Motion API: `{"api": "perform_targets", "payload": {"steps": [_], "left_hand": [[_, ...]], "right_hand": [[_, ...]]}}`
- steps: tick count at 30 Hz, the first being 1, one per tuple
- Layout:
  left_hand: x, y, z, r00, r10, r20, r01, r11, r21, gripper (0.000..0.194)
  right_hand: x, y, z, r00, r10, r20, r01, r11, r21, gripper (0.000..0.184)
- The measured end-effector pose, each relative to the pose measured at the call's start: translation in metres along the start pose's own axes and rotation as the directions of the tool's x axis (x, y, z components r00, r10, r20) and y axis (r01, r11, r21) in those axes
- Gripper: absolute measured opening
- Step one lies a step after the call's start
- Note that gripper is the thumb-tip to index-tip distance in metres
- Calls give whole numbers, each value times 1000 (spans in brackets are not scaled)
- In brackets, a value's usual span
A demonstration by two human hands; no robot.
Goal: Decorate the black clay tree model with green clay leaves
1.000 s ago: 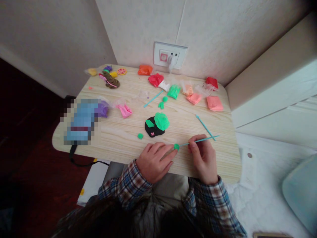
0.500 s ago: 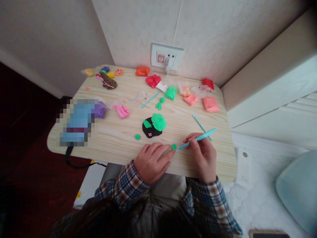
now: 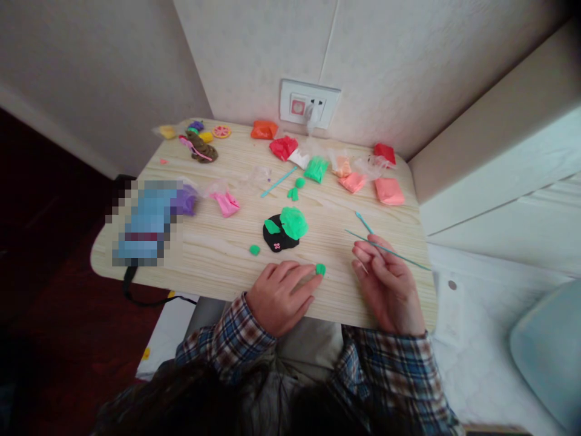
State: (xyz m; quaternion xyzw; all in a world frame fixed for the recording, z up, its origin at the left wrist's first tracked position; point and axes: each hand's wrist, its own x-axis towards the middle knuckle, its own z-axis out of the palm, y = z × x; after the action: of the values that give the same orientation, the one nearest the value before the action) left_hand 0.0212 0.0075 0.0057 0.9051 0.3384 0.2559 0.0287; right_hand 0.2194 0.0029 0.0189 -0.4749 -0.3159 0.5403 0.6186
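My left hand [image 3: 284, 297] rests on the table's near edge and steadies a small green clay piece [image 3: 321, 269] between its fingertips. Lines seem to be pressed into the top of that piece. To its right, my right hand [image 3: 390, 278] is raised with the palm partly turned up, a thin blue clay tool [image 3: 399, 255] held in its fingers. Beyond my hands lies a black clay base [image 3: 287, 243] bearing a ruffled green clay leaf [image 3: 294, 223], a smaller green leaf and a tiny pink flower. A green clay ball [image 3: 255, 249] sits left of the base.
Farther back are a second blue tool [image 3: 278, 182], green clay bits [image 3: 293, 194] and several clay packets, among them a green one [image 3: 316, 169]. A third blue tool [image 3: 364, 221] lies behind my right hand. A pink packet [image 3: 226, 204] and a blurred-out blue object [image 3: 147, 221] are leftward.
My right hand has drawn back to the right and rolled over, swinging the blue tool's tip away from the green piece. My left hand stays in place; the view has shifted slightly.
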Motion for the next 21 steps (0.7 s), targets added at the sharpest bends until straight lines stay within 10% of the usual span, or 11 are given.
{"api": "perform_targets", "payload": {"steps": [21], "left_hand": [[0, 0, 1, 1000, 4, 24, -4, 1000, 26, 32]], "right_hand": [[12, 5, 24, 988, 119, -94, -147, 897, -418, 44]]}}
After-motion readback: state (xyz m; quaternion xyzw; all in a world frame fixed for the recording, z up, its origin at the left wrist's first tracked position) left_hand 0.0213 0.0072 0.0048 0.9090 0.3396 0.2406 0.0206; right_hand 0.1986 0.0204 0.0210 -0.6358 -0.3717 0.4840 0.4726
